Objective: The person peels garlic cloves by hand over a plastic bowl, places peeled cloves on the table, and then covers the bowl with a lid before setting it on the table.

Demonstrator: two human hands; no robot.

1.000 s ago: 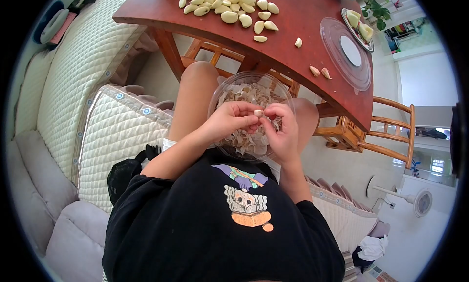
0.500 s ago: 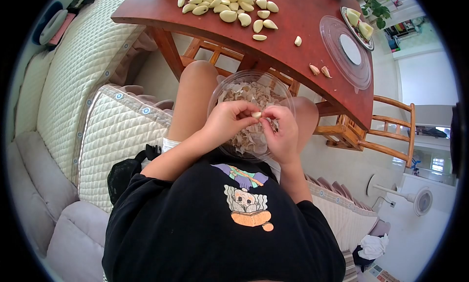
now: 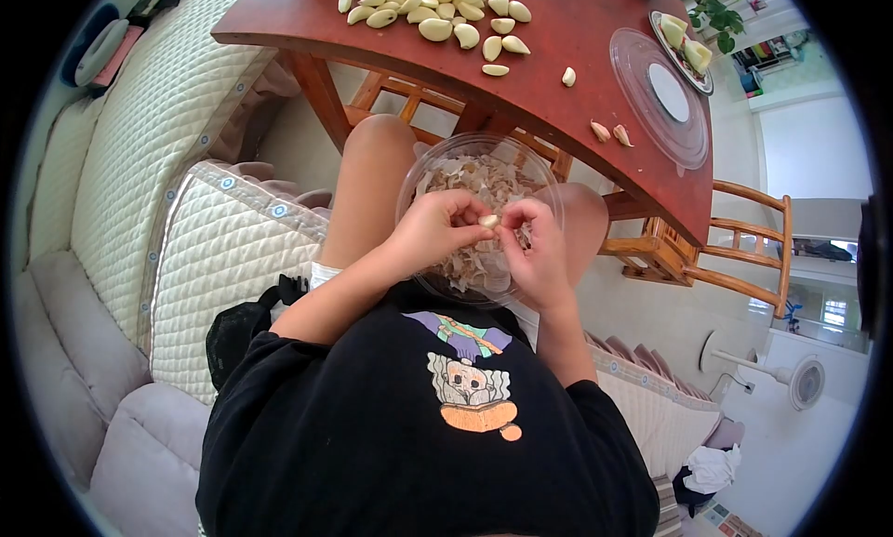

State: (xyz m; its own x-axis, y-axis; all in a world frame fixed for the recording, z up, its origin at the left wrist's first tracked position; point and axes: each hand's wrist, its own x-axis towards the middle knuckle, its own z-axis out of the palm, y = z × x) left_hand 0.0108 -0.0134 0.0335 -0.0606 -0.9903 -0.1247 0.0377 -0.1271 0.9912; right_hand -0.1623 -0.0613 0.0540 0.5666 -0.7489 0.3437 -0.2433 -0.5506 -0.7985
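Over a clear plastic bowl [image 3: 409, 179] in my lap, my left hand [image 3: 437, 225] pinches a pale garlic clove [image 3: 488, 221] between thumb and forefinger. My right hand [image 3: 538, 253] has its thumb and forefinger closed at the clove's other end; any bit of skin between them is too small to make out. Dry garlic skins [image 3: 474, 179] fill much of the bowl below both hands. Beyond it, a pile of peeled garlic cloves [image 3: 435, 29] lies on the red-brown table, and two unpeeled cloves [image 3: 600, 131] rest near its edge.
The wooden table [image 3: 549, 105] stands just past my knees. On it are a clear plastic lid [image 3: 633, 91] and a plate [image 3: 662, 39] with cut pale fruit. A wooden chair [image 3: 744, 249] is to the right, a quilted sofa [image 3: 242, 249] to the left, and a white fan [image 3: 805, 382] farther right.
Both hands stay over the bowl with the clove at nearly the same spot. The right fingers have shifted slightly, and a little more of the clove shows.
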